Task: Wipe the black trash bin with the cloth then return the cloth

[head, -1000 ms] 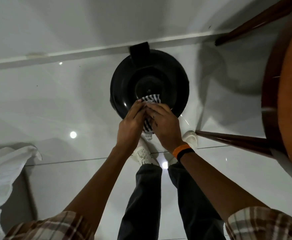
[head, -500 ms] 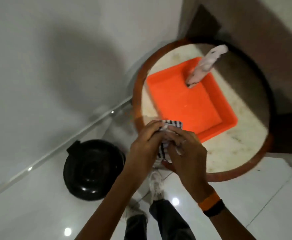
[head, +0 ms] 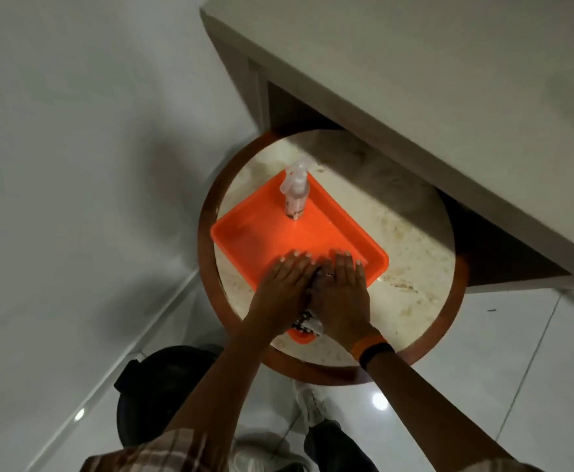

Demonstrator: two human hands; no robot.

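With cloth (head: 305, 322) pressed flat in orange tray (head: 261, 240) under open left hand (head: 285, 284) and right hand (head: 341, 294): wiping of black trash bin (head: 153, 390) judged done, only release left.

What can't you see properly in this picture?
Head view only:
- cloth: mostly hidden under the left hand and right hand.
- black trash bin: partly covered by the left arm.
- spray bottle label: too small to read.
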